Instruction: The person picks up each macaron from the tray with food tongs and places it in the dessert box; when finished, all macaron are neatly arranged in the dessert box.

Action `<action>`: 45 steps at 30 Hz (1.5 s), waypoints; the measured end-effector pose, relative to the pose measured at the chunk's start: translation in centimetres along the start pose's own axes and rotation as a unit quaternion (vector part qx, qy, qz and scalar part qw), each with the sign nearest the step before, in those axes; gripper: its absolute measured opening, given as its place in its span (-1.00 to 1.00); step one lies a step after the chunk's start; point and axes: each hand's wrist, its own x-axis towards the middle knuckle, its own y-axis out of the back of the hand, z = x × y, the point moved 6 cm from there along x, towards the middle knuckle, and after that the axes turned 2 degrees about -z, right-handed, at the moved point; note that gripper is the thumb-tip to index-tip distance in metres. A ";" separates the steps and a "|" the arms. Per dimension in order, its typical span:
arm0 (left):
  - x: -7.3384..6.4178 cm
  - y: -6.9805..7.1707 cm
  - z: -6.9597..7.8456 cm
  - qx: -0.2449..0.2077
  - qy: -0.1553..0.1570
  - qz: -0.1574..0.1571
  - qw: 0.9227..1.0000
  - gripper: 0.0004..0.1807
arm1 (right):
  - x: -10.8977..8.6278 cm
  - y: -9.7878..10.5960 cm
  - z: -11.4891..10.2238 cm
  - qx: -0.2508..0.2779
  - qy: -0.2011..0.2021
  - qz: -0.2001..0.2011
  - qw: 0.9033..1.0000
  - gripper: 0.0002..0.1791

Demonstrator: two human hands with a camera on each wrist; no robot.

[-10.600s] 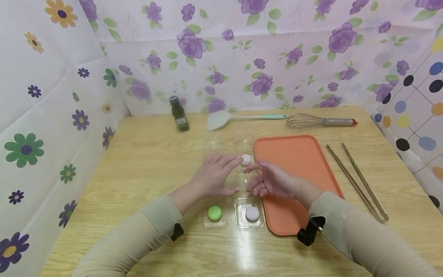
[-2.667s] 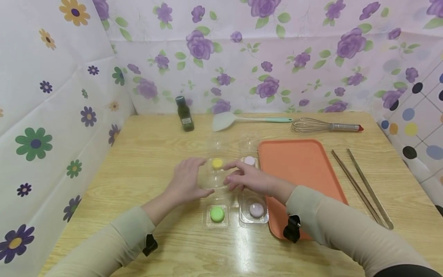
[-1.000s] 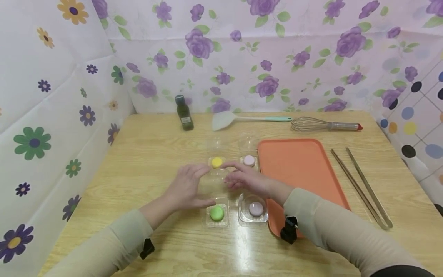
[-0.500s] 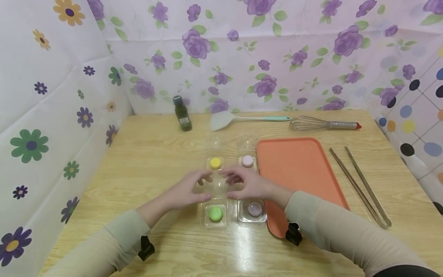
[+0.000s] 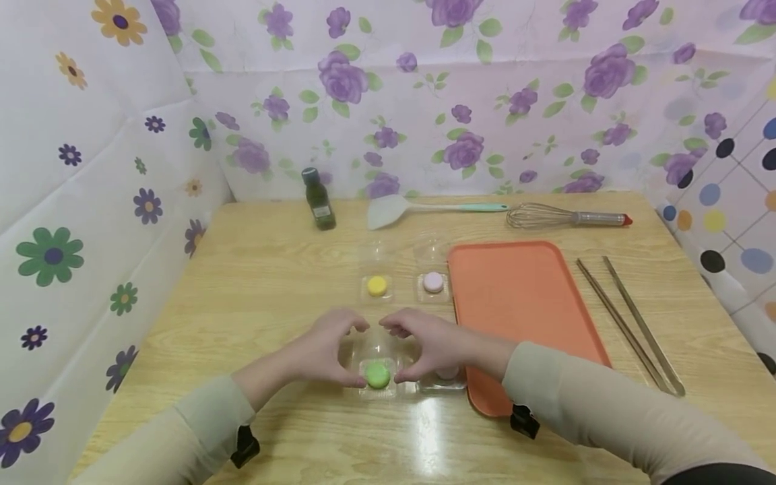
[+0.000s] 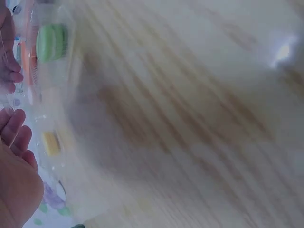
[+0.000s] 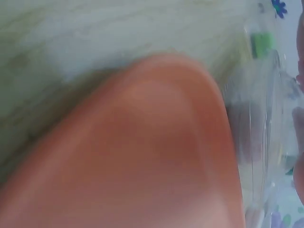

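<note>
Left hand (image 5: 321, 347) and right hand (image 5: 433, 340) face each other, fingers and thumbs bent like two brackets, and they hold a clear lid (image 5: 377, 345) by its two sides; how firm the hold is, I cannot tell. Between the thumbs is the green macaron (image 5: 377, 375), sitting in its small clear box (image 5: 372, 394) on the table (image 5: 254, 256), with the lid just behind it. Partly under the right hand is a lilac macaron (image 5: 448, 372) in another clear box, near the tray, and in the right wrist view plastic covers it. Farther from the person, beyond the fingers, stand two more boxes with their lids raised at the back: on the left side a yellow macaron (image 5: 377, 285), on the right side a pink macaron (image 5: 433, 281). Next to them, on the right, lies an orange tray (image 5: 521, 289), and beyond it metal tongs (image 5: 642, 323). Along the back edge there are a dark bottle (image 5: 318, 200), a spatula (image 5: 388, 211) with a green handle and a whisk (image 5: 597, 218), in front of a flowered cloth (image 5: 509, 67).
</note>
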 end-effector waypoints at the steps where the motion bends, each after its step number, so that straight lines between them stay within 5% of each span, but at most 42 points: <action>1: -0.1 -0.1 0.1 0.006 -0.003 -0.002 1.000 -0.06 | 0.0 -0.1 -0.1 -0.018 -0.002 -0.002 1.000 -0.07; 6: -0.3 -0.5 0.2 0.032 -0.009 -0.015 0.999 0.01 | -0.2 -0.5 -0.7 -0.109 -0.002 0.001 0.994 -0.09; 12: -0.8 -1.4 0.2 0.070 -0.015 -0.019 0.997 0.03 | -0.2 -1.0 -1.7 -0.229 -0.002 -0.006 0.974 -0.07; 19: -1.1 -2.1 0.5 0.097 -0.039 -0.013 0.994 0.03 | -0.2 -1.6 -2.2 -0.307 0.006 0.002 0.952 -0.08; 28: -1.0 -2.8 0.2 0.124 -0.036 -0.016 0.992 0.02 | 0.0 -1.9 -2.1 -0.339 -0.001 -0.001 0.941 -0.11; 45: -1.4 -2.6 0.4 0.125 -0.053 0.013 0.991 -0.27 | 0.1 -2.1 -1.0 -0.316 -0.037 -0.022 0.948 -0.13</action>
